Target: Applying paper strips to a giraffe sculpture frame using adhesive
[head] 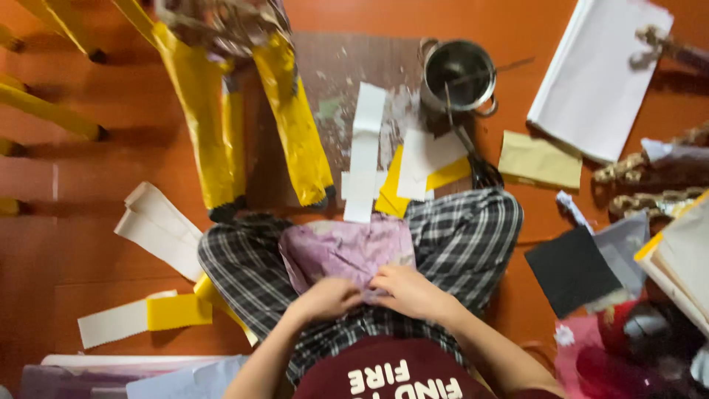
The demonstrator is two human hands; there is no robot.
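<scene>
I sit cross-legged on the floor in checked trousers point(465, 229). A crumpled sheet of pale purple paper point(343, 247) lies on my lap. My left hand point(329, 298) grips its near edge with the fingers curled. My right hand point(410, 290) pinches the same edge just beside it, so the two hands nearly touch. In front of my knees lie white paper strips point(363, 159) and a yellow sheet point(391, 193) on a brown board point(332, 81).
A metal pot point(458, 74) with a stick in it and scissors point(481, 168) stand ahead. Yellow-wrapped chair legs point(295, 125) rise at upper left. White and yellow strips point(148, 314) lie left. A white paper stack point(598, 74), tan sheet point(539, 159) and black card point(570, 270) lie right.
</scene>
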